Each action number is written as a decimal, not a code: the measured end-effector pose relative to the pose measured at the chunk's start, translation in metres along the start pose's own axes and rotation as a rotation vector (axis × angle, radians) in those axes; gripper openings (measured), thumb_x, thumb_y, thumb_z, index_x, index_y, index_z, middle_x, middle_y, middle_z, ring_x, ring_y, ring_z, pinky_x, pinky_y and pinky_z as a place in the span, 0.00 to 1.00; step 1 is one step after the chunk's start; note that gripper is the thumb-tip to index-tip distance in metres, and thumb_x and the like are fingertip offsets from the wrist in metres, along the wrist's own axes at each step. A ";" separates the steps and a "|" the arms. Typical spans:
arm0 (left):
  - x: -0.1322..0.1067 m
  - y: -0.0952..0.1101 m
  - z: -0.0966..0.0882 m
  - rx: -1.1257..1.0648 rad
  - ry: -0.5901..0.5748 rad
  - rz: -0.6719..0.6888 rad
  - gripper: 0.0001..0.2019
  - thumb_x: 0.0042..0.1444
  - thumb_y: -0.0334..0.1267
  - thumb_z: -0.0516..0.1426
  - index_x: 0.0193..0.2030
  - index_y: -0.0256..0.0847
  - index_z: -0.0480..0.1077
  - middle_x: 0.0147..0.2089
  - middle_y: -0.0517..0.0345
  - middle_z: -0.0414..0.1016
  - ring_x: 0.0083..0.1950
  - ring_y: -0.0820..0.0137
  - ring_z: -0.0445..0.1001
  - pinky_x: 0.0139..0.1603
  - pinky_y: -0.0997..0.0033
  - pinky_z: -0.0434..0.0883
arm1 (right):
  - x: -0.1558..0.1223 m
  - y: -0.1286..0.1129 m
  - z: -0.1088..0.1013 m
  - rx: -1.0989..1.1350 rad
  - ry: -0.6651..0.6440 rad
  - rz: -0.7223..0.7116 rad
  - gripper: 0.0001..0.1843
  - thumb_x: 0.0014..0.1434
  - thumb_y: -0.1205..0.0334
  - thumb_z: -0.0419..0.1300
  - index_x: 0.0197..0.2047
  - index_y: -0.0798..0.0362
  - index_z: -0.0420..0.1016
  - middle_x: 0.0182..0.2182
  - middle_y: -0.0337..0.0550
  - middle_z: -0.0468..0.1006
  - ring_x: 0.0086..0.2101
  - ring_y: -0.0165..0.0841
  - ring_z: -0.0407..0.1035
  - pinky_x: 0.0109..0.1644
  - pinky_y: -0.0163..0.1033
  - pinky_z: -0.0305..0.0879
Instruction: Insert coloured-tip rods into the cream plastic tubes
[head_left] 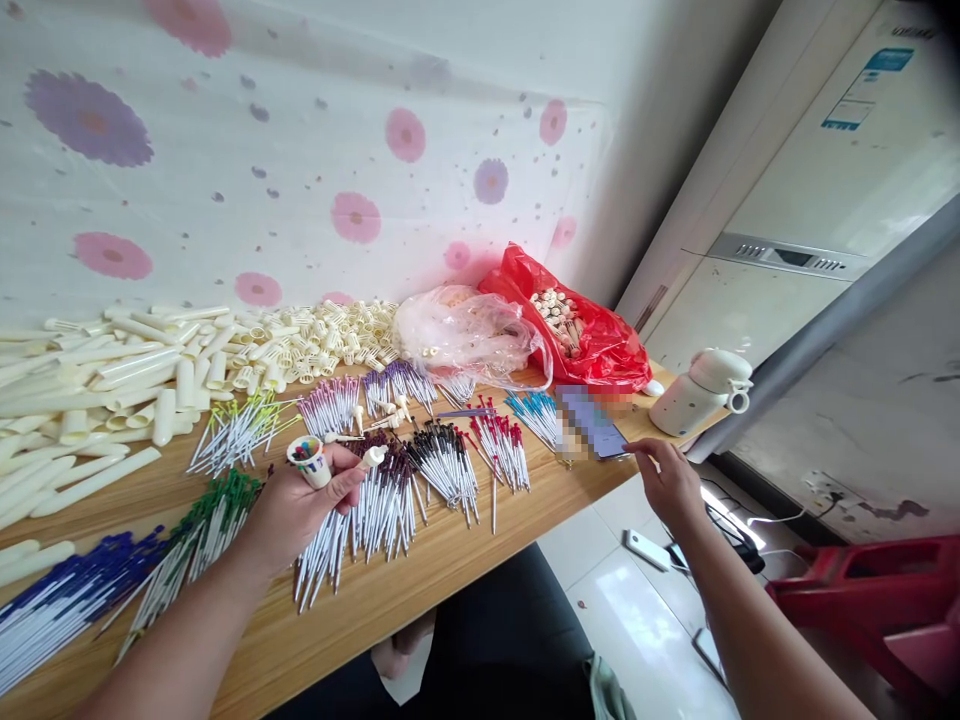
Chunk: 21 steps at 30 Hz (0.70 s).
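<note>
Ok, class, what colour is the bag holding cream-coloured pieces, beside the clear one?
The bag is red, best seen in the head view.

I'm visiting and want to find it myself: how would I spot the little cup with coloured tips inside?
Look at the wooden table, then at the left hand above it. The short off-white cup sits in that hand's grip. Unlike the plain cream tubes heaped at the picture's left, it shows coloured tips in its open top.

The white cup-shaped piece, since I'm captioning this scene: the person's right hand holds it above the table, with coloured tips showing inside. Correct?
Wrong hand: the head view shows the left hand holding the white cup-shaped piece above the table, with coloured tips showing inside.
</note>
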<state>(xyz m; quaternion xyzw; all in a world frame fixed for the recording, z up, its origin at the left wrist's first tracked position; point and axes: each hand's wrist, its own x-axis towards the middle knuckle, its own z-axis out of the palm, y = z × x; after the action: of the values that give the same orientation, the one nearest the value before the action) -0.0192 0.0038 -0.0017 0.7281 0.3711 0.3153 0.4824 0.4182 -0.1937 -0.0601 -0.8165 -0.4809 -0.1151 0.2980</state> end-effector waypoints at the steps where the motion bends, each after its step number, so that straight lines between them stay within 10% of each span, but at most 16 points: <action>1: 0.000 0.000 0.000 0.006 -0.008 0.004 0.13 0.54 0.45 0.56 0.25 0.39 0.66 0.22 0.62 0.68 0.23 0.73 0.66 0.25 0.74 0.65 | -0.001 0.000 0.000 0.007 -0.001 -0.001 0.13 0.61 0.56 0.48 0.39 0.50 0.72 0.38 0.45 0.77 0.41 0.38 0.70 0.46 0.42 0.64; 21: 0.003 -0.003 -0.002 0.074 -0.037 0.044 0.14 0.55 0.44 0.55 0.24 0.39 0.66 0.21 0.63 0.68 0.22 0.75 0.66 0.24 0.74 0.64 | 0.012 -0.007 0.008 0.054 -0.073 -0.023 0.14 0.61 0.54 0.48 0.40 0.50 0.72 0.38 0.46 0.77 0.42 0.40 0.69 0.46 0.45 0.64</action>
<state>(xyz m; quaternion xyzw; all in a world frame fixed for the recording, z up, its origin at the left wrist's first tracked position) -0.0196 0.0077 -0.0033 0.7591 0.3575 0.2984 0.4549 0.4177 -0.1779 -0.0576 -0.8062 -0.5037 -0.0753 0.3010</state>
